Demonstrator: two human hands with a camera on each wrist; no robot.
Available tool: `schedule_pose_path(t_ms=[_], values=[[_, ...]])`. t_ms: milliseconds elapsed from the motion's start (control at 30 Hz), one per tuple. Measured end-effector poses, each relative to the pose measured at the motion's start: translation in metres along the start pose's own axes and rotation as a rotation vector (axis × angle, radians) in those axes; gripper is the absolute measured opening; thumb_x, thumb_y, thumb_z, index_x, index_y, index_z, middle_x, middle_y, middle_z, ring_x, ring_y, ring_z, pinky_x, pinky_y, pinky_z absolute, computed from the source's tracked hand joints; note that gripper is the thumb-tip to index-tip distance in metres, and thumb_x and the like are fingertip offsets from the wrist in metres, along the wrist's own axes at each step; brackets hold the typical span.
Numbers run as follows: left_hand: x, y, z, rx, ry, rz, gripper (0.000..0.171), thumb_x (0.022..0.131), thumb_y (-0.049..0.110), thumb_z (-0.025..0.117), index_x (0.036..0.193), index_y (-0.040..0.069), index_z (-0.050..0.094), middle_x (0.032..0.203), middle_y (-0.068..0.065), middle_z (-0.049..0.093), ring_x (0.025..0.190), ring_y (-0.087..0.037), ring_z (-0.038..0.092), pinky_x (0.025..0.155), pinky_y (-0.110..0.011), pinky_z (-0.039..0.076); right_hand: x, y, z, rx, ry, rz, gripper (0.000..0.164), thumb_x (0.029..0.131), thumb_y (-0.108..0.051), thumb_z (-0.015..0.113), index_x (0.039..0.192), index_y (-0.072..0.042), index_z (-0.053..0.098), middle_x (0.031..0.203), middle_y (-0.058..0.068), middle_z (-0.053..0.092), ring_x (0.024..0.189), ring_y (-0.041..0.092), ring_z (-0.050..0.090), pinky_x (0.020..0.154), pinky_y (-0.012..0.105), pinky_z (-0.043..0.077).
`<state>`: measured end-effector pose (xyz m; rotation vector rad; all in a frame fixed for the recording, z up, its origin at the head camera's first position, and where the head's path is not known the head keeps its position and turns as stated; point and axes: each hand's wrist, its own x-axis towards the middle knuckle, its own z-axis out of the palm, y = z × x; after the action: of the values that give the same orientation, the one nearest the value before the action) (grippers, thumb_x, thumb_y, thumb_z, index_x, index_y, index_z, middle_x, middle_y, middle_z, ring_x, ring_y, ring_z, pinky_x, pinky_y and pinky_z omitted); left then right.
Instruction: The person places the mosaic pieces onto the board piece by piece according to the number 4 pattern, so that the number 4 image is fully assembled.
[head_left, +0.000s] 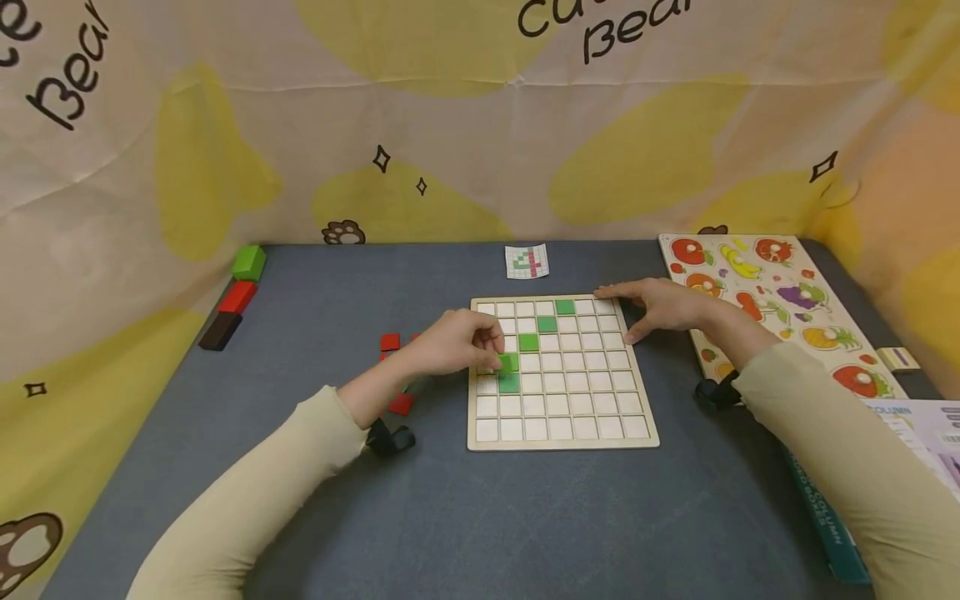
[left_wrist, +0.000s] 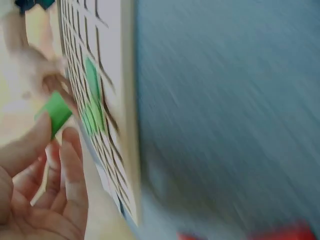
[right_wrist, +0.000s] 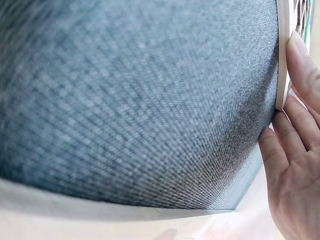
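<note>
L hand (head_left: pixel 463 343) (nearer): pinches green tile (left_wrist: pixel 58 111) over board's (head_left: pixel 564 445) L side, gap unclear; R hand (head_left: pixel 660 305): unclenched, touching far R corner

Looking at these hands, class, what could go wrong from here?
1. The green tile pinched in the left hand might slip, or nudge the laid tiles.
2. The left forearm passes close to the red tiles and could scatter them.
3. The right hand, touching the board's edge, might shift it.
</note>
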<state>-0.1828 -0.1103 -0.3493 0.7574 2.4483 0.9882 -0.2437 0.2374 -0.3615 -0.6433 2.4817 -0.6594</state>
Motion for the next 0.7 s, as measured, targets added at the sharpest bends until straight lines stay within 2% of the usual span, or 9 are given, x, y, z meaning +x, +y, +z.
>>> schedule_pose_path(t_ms=[133, 300, 500, 633, 700], values=[[0.013, 0.014, 0.020, 0.051, -0.003, 0.011, 0.013, 0.080, 0.010, 0.080, 0.081, 0.011, 0.067, 0.073, 0.000, 0.068, 0.068, -0.007, 0.058, 0.069, -0.020, 0.045, 0.000, 0.000, 0.000, 0.008, 0.001, -0.015, 0.081, 0.080, -0.020, 0.082, 0.150, -0.012, 0.042, 0.159, 0.020, 0.034, 0.148, 0.047, 0.026, 0.117, 0.063, 0.026], [0.021, 0.023, 0.037, 0.137, 0.012, -0.008, 0.015, 0.080, 0.011, 0.080, 0.079, 0.011, 0.066, 0.073, -0.001, 0.067, 0.067, -0.007, 0.055, 0.068, -0.019, 0.043, -0.001, -0.002, 0.001, 0.012, 0.008, -0.024, 0.081, 0.079, -0.018, 0.082, 0.150, -0.011, 0.043, 0.159, 0.020, 0.034, 0.148, 0.047, 0.027, 0.117, 0.062, 0.027], [0.023, 0.028, 0.043, 0.242, 0.031, 0.023, 0.013, 0.081, 0.013, 0.080, 0.077, 0.011, 0.068, 0.076, -0.002, 0.070, 0.067, -0.011, 0.058, 0.064, -0.021, 0.043, -0.001, -0.003, 0.001, 0.003, 0.011, -0.016, 0.080, 0.080, -0.018, 0.081, 0.150, -0.012, 0.043, 0.159, 0.020, 0.034, 0.148, 0.047, 0.027, 0.117, 0.062, 0.027], [0.023, 0.028, 0.043, 0.278, 0.031, 0.051, 0.010, 0.081, 0.013, 0.080, 0.075, 0.011, 0.072, 0.076, -0.002, 0.073, 0.069, -0.012, 0.061, 0.066, -0.022, 0.047, -0.001, -0.001, 0.001, 0.014, 0.009, -0.017, 0.080, 0.080, -0.018, 0.081, 0.150, -0.012, 0.043, 0.159, 0.020, 0.034, 0.148, 0.047, 0.027, 0.116, 0.063, 0.027], [0.022, 0.027, 0.040, 0.294, 0.011, 0.065, 0.004, 0.082, 0.012, 0.079, 0.079, 0.011, 0.076, 0.080, -0.001, 0.075, 0.075, -0.012, 0.064, 0.070, -0.024, 0.050, -0.001, -0.001, 0.001, 0.026, 0.007, -0.019, 0.080, 0.081, -0.018, 0.081, 0.150, -0.012, 0.042, 0.159, 0.020, 0.033, 0.148, 0.047, 0.026, 0.117, 0.063, 0.027]])
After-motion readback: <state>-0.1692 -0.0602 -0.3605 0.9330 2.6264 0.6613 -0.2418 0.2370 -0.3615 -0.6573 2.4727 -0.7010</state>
